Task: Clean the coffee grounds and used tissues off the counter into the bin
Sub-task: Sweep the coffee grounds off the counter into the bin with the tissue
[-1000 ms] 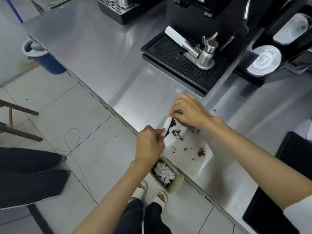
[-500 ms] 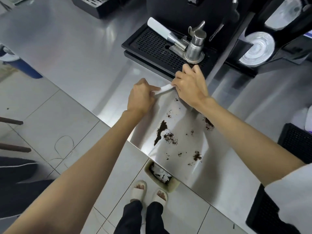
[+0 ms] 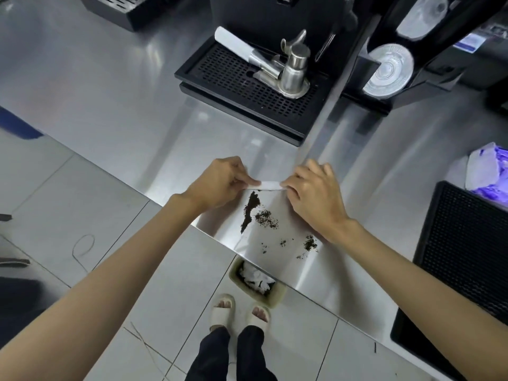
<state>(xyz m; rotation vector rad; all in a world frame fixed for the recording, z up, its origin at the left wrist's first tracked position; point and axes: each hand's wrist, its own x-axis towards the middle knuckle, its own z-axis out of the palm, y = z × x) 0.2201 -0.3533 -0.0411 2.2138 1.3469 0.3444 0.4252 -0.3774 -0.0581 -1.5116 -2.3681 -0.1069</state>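
My left hand (image 3: 220, 182) and my right hand (image 3: 313, 193) each pinch one end of a folded white tissue (image 3: 270, 185), stretched flat between them just above the steel counter (image 3: 137, 111). Dark coffee grounds (image 3: 251, 207) lie in a streak right below the tissue, with smaller scatters (image 3: 310, 243) nearer the counter's front edge. On the floor under that edge stands a small beige bin (image 3: 275, 298) with white used tissues (image 3: 255, 279) inside.
A black drip tray (image 3: 228, 86) with a steel portafilter and tamper sits behind my hands. A black rubber mat (image 3: 461, 257) lies at the right, with a purple-and-white packet (image 3: 489, 174) above it. A cup-lid dispenser (image 3: 390, 70) stands at the back right.
The tissue came up from the counter edge by the bin, went back toward the drip tray, and now sits stretched just behind the grounds. The camera view shifted downward.
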